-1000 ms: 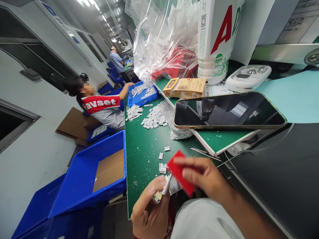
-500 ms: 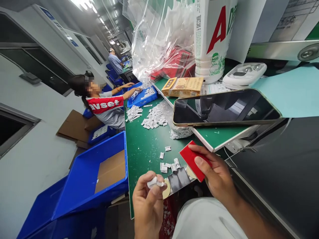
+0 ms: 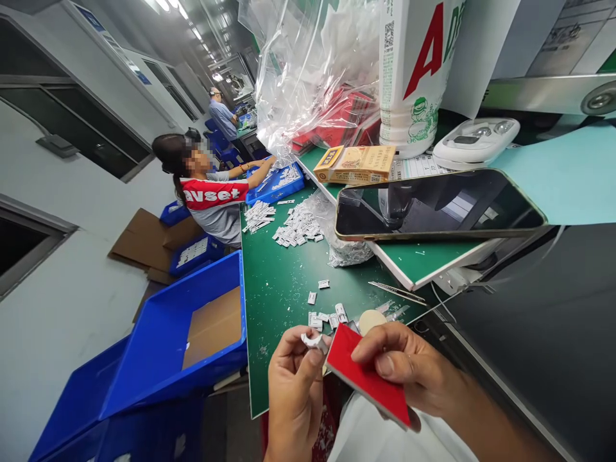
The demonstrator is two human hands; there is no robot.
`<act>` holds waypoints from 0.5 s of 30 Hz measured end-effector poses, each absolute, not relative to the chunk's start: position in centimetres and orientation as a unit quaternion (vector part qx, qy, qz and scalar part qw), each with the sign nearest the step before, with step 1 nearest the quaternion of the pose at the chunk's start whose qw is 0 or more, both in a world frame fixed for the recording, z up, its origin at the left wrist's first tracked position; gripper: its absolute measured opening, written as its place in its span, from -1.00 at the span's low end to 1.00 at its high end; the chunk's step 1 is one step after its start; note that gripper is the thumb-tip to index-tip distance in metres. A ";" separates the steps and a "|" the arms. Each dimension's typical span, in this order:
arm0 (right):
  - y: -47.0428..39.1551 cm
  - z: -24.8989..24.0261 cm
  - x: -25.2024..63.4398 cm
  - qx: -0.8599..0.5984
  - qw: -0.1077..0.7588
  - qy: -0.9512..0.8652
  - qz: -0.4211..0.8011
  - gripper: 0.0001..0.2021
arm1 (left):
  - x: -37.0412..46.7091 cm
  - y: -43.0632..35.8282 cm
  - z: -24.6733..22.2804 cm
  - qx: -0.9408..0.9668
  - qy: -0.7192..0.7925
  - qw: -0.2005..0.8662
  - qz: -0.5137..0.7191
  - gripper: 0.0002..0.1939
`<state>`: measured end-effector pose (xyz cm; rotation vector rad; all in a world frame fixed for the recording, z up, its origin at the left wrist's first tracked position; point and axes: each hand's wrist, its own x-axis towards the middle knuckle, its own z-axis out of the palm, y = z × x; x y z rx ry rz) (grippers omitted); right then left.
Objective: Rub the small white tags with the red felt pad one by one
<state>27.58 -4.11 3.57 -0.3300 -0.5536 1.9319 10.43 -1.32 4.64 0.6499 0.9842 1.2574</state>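
Pinched between the thumb and fingers of my left hand (image 3: 297,378) is a small white plastic part (image 3: 314,342) with a curved notch. My right hand (image 3: 409,366) grips a flat red sanding pad (image 3: 359,366) with a grey edge. The pad's near corner sits close beside the white part; I cannot tell whether they touch. Just beyond my hands, several small white pieces (image 3: 323,318) lie on the green table (image 3: 274,289). A round cream disc (image 3: 372,321) is partly covered by my right hand and the pad.
Tweezers (image 3: 397,292) lie right of the pieces. Beyond are a white parts pile (image 3: 301,224) and a clear bag (image 3: 349,247). A phone (image 3: 437,205), small box (image 3: 356,164) and white bottle (image 3: 409,83) occupy the raised shelf. Blue bins (image 3: 168,340) stand left; a co-worker (image 3: 212,192) sits beyond.
The sanding pad has come down and left toward the white part and tilted, uncovering the tweezers. My left hand has moved slightly right, and the white part is turned. The co-worker leans closer to the table.
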 end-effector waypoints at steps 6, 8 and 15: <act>-4.8 4.0 28.3 -0.149 0.452 -0.313 0.822 -0.61 | 10.1 -2.5 4.2 0.408 0.525 0.485 0.568 -0.74; -4.9 4.1 28.5 -0.137 0.422 -0.387 0.808 -0.56 | 9.9 -2.9 4.2 0.436 0.539 0.453 0.561 -0.78; -3.8 5.9 29.5 -0.446 0.549 -0.495 0.506 -0.71 | 10.0 -2.5 3.9 0.487 0.464 0.421 0.608 -0.82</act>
